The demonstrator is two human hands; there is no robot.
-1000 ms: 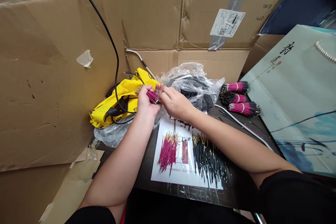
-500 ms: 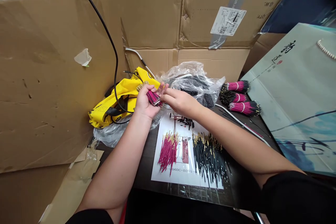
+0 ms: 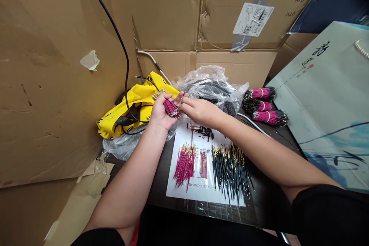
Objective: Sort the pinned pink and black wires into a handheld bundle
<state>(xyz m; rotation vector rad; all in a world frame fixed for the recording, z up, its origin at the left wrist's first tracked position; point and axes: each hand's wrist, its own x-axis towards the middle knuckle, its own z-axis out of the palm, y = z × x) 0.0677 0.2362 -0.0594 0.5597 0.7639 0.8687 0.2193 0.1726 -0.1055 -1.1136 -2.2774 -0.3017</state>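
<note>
My left hand (image 3: pixel 161 111) is wrapped round a bundle of short magenta and dark wires (image 3: pixel 171 108), whose gold-coloured tips stick out past the thumb. Close against the bundle's lower end is my right hand (image 3: pixel 198 111), its fingers pinched together; whatever they hold is too small or hidden to name. Below the hands, a pile of magenta wires (image 3: pixel 184 167) with gold tips lies on a printed sheet (image 3: pixel 178 195). Beside it, to the right, spreads a pile of black wires (image 3: pixel 230 173) with gold tips. Several short black sleeve-like pieces (image 3: pixel 206 133) lie scattered above them.
A yellow bag (image 3: pixel 132 100) and clear plastic bag (image 3: pixel 213 75) with dark contents lie behind my hands. Tied wire bundles (image 3: pixel 269 117) stand at right beside a pale paper bag (image 3: pixel 325 84). Cardboard boxes (image 3: pixel 164 15) wall in the back and left. A black cable (image 3: pixel 123 46) hangs at left.
Both hands have shifted very slightly to the right with the wire bundle. The right fingers stay pinched near its end. The view has tilted a little; the wire piles lie as before.
</note>
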